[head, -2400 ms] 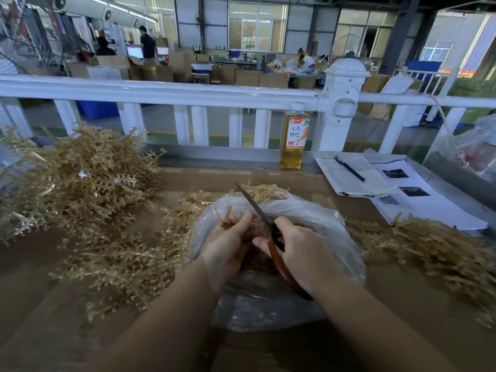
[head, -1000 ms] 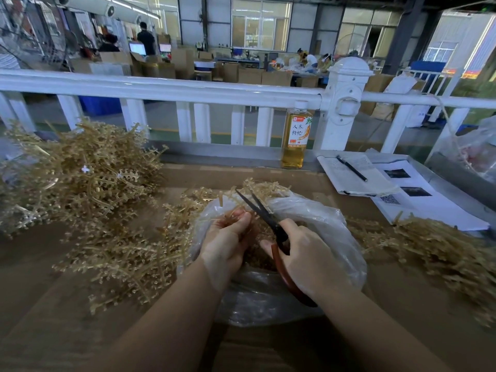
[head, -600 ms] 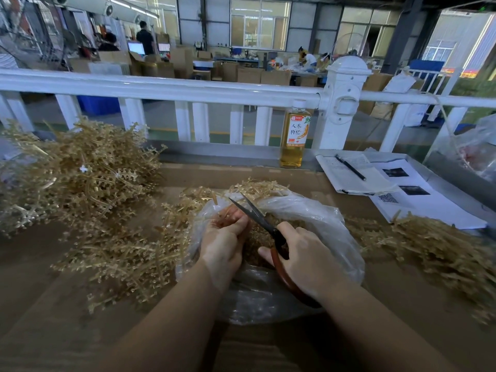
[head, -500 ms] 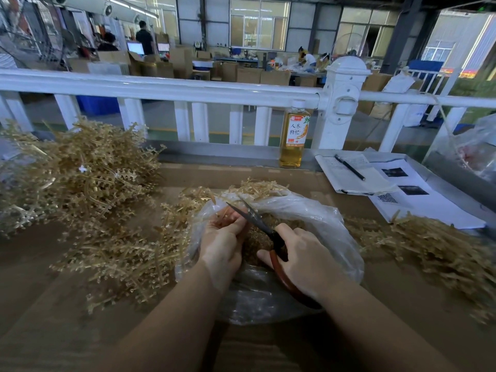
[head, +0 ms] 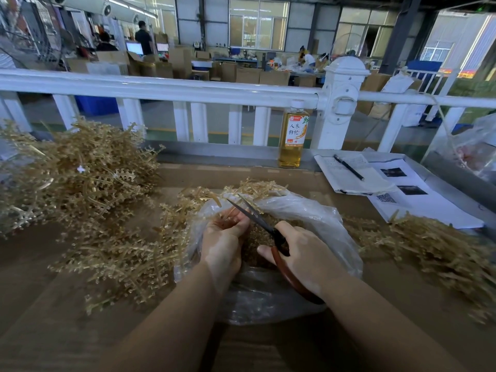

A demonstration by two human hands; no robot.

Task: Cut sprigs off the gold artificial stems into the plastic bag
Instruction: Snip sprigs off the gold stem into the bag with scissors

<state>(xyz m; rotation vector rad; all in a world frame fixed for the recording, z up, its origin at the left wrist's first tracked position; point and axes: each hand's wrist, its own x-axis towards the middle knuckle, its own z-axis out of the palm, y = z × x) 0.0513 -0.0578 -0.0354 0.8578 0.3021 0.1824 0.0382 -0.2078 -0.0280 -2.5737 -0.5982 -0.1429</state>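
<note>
While left hand [head: 224,241] pinches stem [head: 228,214] — scissors [head: 257,220] parted

The place was a large factory or packing hall. Beyond a white railing [head: 161,88] stood stacks of cardboard boxes [head: 247,73], computer monitors [head: 134,48] and workers at distant tables [head: 306,60], under tall windows [head: 259,28]. The near workbench [head: 40,304] held heaps of gold artificial stems [head: 80,178], paperwork [head: 418,194] and a drink bottle [head: 293,135].

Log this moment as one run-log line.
step: cutting sprigs | left hand: holds stem over bag | right hand: grips scissors, blades open at stem | cut sprigs in bag
</note>
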